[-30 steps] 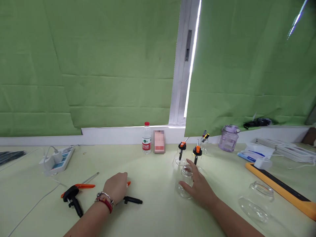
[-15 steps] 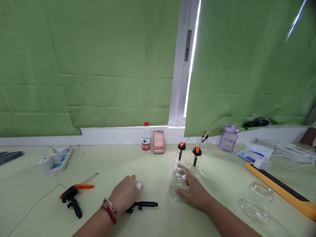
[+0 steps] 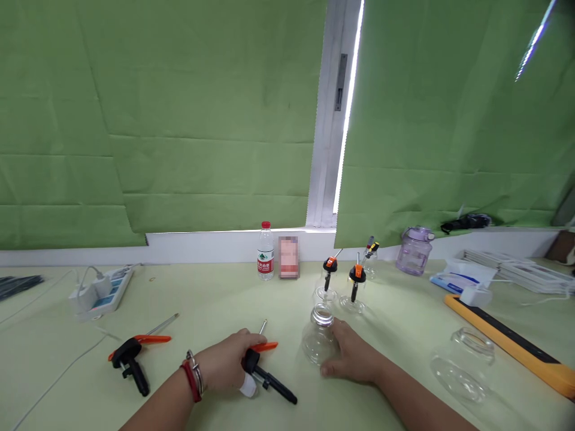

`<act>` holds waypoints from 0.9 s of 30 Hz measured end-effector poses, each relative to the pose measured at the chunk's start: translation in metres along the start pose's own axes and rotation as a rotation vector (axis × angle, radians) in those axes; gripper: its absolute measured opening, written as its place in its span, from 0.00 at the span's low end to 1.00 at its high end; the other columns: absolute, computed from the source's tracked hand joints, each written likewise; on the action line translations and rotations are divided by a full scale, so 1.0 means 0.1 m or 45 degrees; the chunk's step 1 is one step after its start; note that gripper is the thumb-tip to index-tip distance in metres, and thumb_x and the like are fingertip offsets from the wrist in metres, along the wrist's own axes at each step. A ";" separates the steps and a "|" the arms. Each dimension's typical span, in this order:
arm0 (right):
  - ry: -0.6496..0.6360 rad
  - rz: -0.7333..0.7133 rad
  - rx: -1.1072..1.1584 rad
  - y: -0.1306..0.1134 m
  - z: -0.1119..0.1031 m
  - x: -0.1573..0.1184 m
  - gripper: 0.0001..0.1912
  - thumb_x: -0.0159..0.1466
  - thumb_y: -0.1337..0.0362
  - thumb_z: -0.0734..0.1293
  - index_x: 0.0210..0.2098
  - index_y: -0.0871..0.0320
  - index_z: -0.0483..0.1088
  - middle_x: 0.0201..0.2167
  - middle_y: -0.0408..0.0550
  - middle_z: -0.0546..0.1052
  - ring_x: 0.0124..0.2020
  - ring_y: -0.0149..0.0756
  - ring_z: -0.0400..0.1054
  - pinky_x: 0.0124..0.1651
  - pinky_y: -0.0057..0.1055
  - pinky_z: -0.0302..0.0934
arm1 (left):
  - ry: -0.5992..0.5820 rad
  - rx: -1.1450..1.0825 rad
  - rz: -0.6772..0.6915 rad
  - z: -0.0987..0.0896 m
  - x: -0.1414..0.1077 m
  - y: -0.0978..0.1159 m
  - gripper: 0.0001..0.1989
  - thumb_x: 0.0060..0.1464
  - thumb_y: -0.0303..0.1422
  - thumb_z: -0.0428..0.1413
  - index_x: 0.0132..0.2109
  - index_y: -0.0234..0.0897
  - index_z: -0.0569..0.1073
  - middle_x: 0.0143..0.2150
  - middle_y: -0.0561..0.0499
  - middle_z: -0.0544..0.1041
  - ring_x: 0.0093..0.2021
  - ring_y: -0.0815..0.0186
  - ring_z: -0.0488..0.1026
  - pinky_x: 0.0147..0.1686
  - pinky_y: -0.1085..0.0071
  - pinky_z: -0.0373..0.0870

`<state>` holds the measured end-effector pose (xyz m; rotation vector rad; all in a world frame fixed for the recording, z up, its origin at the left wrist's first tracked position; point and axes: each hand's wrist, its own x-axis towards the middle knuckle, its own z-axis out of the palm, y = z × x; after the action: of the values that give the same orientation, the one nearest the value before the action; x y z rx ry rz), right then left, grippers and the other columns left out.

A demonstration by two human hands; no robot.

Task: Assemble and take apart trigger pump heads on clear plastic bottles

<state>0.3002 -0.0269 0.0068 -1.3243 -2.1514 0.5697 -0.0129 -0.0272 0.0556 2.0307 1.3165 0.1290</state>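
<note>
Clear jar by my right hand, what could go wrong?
The clear jar might slip or tip, as your right hand cups only its side. Pushed back, it could knock the two tool-holding jars behind it. The black-and-orange tool in your left hand could strike the glass if swung across.

The clamp tool [image 3: 253, 361] is black, with an orange lever [image 3: 265, 346] that points to 3 o'clock. Its thin metal rod [image 3: 263, 326] points near 1 o'clock, and its black handle [image 3: 281, 389] slants to 4 o'clock. The glass jar [image 3: 316, 343] is at 2 o'clock from this tool, clear, round-bodied and open at its narrower mouth. It stands upright on the bench [image 3: 215, 299].
</note>
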 end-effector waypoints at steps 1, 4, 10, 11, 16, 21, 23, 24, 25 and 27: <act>-0.047 -0.004 -0.025 0.01 0.01 0.00 0.44 0.41 0.47 0.74 0.55 0.54 0.61 0.49 0.52 0.69 0.50 0.52 0.62 0.51 0.46 0.59 | -0.001 -0.090 0.009 0.04 0.03 -0.01 0.39 0.32 0.38 0.64 0.56 0.44 0.67 0.47 0.49 0.70 0.41 0.58 0.71 0.38 0.69 0.68; -0.116 -0.053 -0.056 0.02 0.01 -0.01 0.40 0.42 0.48 0.74 0.52 0.54 0.63 0.49 0.51 0.68 0.52 0.52 0.59 0.55 0.47 0.54 | -0.057 -0.376 0.066 0.13 0.10 -0.04 0.40 0.34 0.38 0.65 0.58 0.40 0.64 0.39 0.51 0.72 0.37 0.61 0.71 0.33 0.72 0.67; -0.135 -0.071 -0.028 -0.05 0.01 0.01 0.45 0.44 0.48 0.73 0.57 0.54 0.57 0.53 0.53 0.66 0.54 0.54 0.56 0.57 0.49 0.50 | -0.160 -0.559 0.186 0.19 0.14 -0.08 0.53 0.34 0.35 0.67 0.65 0.45 0.49 0.37 0.53 0.73 0.36 0.64 0.69 0.38 0.70 0.67; -0.141 -0.083 -0.013 -0.07 0.01 0.01 0.47 0.44 0.48 0.73 0.59 0.54 0.55 0.54 0.53 0.65 0.55 0.54 0.55 0.58 0.49 0.49 | -0.209 -0.590 0.227 0.20 0.14 -0.08 0.52 0.35 0.35 0.67 0.65 0.46 0.50 0.38 0.53 0.72 0.36 0.64 0.68 0.38 0.70 0.67; -0.144 -0.040 0.060 -0.10 0.07 0.01 0.44 0.46 0.50 0.73 0.59 0.53 0.56 0.52 0.53 0.66 0.56 0.53 0.54 0.58 0.48 0.50 | -0.196 -0.386 0.397 0.21 0.17 -0.09 0.37 0.32 0.38 0.68 0.54 0.48 0.70 0.39 0.56 0.68 0.34 0.67 0.65 0.36 0.73 0.65; -0.146 0.086 0.167 -0.07 0.08 0.00 0.43 0.44 0.53 0.74 0.57 0.55 0.59 0.52 0.53 0.66 0.56 0.54 0.55 0.57 0.46 0.52 | -0.162 -0.389 0.332 0.23 0.19 -0.14 0.32 0.30 0.36 0.68 0.48 0.42 0.73 0.35 0.57 0.66 0.32 0.69 0.62 0.32 0.75 0.62; -0.141 0.136 0.211 -0.05 0.07 0.00 0.43 0.45 0.55 0.74 0.57 0.55 0.59 0.52 0.54 0.65 0.56 0.53 0.56 0.57 0.46 0.53 | -0.143 -0.452 0.296 0.25 0.20 -0.14 0.29 0.31 0.35 0.67 0.46 0.40 0.72 0.32 0.58 0.65 0.30 0.71 0.60 0.29 0.76 0.60; -0.125 0.152 0.237 -0.05 0.07 0.00 0.43 0.45 0.56 0.74 0.58 0.54 0.58 0.53 0.54 0.65 0.56 0.53 0.56 0.57 0.46 0.53 | -0.129 -0.498 0.277 0.26 0.20 -0.13 0.28 0.32 0.34 0.67 0.46 0.39 0.72 0.31 0.58 0.64 0.29 0.71 0.60 0.29 0.76 0.59; -0.103 0.162 0.266 -0.04 0.06 0.00 0.43 0.46 0.58 0.74 0.59 0.54 0.56 0.54 0.53 0.65 0.56 0.52 0.56 0.57 0.45 0.53 | -0.114 -0.552 0.261 0.27 0.21 -0.12 0.26 0.34 0.33 0.66 0.45 0.38 0.71 0.30 0.58 0.64 0.29 0.72 0.59 0.28 0.76 0.58; -0.047 0.173 0.333 -0.03 0.06 0.01 0.44 0.46 0.60 0.73 0.59 0.53 0.53 0.55 0.53 0.64 0.57 0.50 0.57 0.58 0.44 0.52 | -0.063 -0.666 0.234 0.28 0.23 -0.11 0.24 0.35 0.32 0.65 0.43 0.37 0.70 0.29 0.58 0.63 0.28 0.72 0.58 0.28 0.76 0.57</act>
<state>0.2941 -0.0276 0.0044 -1.3276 -1.9465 0.9029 0.0019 -0.0198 0.0216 1.6840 0.9387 0.4546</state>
